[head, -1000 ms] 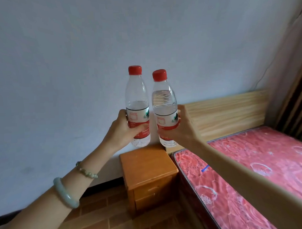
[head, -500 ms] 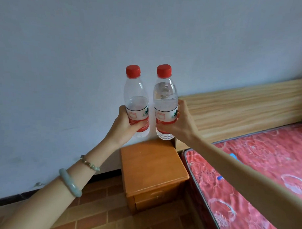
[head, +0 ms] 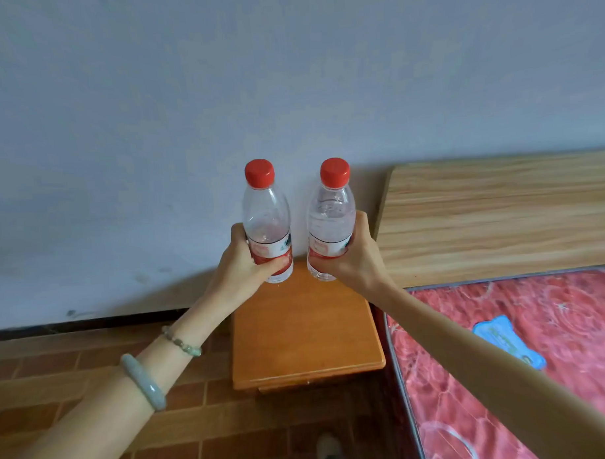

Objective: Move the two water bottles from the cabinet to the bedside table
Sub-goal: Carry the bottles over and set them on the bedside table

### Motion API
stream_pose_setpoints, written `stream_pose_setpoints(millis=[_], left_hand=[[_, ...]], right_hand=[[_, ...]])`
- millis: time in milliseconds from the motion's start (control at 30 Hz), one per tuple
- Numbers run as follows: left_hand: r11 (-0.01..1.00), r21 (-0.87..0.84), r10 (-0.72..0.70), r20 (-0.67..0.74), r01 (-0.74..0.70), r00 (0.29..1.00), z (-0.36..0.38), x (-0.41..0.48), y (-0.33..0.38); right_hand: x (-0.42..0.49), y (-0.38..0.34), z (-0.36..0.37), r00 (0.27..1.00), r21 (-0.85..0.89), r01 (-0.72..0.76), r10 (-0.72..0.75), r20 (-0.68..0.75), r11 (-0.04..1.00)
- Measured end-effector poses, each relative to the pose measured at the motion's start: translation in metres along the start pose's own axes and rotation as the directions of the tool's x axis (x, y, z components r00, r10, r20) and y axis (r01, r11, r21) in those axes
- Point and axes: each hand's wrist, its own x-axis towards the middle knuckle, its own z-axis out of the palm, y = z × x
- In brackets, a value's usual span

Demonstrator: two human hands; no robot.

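Observation:
Two clear water bottles with red caps and red-and-white labels stand upright side by side, a small gap between them. My left hand [head: 242,265] grips the left bottle [head: 266,213] around its label. My right hand [head: 355,258] grips the right bottle [head: 331,211] the same way. Both bottles are over the back edge of the orange wooden bedside table [head: 305,335], close to the wall. Their bases look at or just above the tabletop; I cannot tell whether they touch it.
A bed with a red patterned mattress [head: 504,359] and a light wooden headboard [head: 499,219] lies right of the table. A blue tag [head: 507,339] lies on the mattress. The grey wall is behind, brick-pattern floor [head: 76,381] to the left.
I have come closer and look more steeply down. Both bottles have come down from above the table to near its back edge and stand a little further apart.

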Motion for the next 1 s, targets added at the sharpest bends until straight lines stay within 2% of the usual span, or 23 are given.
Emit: stream_pose_setpoints(millis=[100,200,367,633,800,1000], left_hand=[[0.996,-0.045,-0.079,-0.005,0.079,0.997,0.027,0.019,-0.046],[0.992,-0.016,-0.124,0.025,0.124,0.992,0.052,0.036,-0.097],[0.989,0.028,-0.146,-0.015,0.146,0.989,0.103,0.056,-0.196],[0.985,0.025,-0.171,-0.083,0.173,0.982,0.181,0.070,-0.297],[0.984,0.047,-0.167,-0.079,0.171,0.983,0.199,0.071,-0.327],[0.978,0.032,-0.206,-0.019,0.207,0.978,0.206,0.071,-0.339]], right_hand=[[0.019,0.043,0.016,0.999,0.003,-0.036,0.036,0.028,0.999],[0.037,0.093,0.041,0.996,-0.011,-0.066,0.067,0.059,0.998],[0.054,0.195,0.089,0.992,-0.002,-0.111,0.111,0.055,0.994],[0.064,0.333,0.142,0.977,-0.016,-0.208,0.208,0.053,0.978],[0.068,0.376,0.156,0.970,-0.034,-0.241,0.242,0.037,0.970],[0.073,0.388,0.162,0.967,-0.048,-0.243,0.246,0.066,0.969]])
